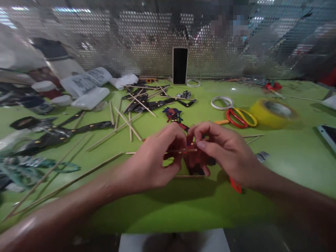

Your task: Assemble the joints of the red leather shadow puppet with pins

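Note:
A red and dark blue jointed figure [172,113] lies in the middle of the green table, its lower part between my two hands. My left hand [162,157] is curled at its left side, fingers closed around a thin wooden stick [189,150] that crosses the figure. On the other side my right hand [225,150] has thumb and index finger pressed together near the stick's right end; what they pinch is too small to make out. Another stick lies just below the figure. The hands hide much of the figure.
Scissors [237,117], a white tape ring [222,102] and yellow tape [275,112] lie right. A phone [180,66] stands at the back. Black jointed pieces [147,101] and loose sticks [130,126] spread left, near white packets [90,98]. A tablet edge [328,138] shows far right.

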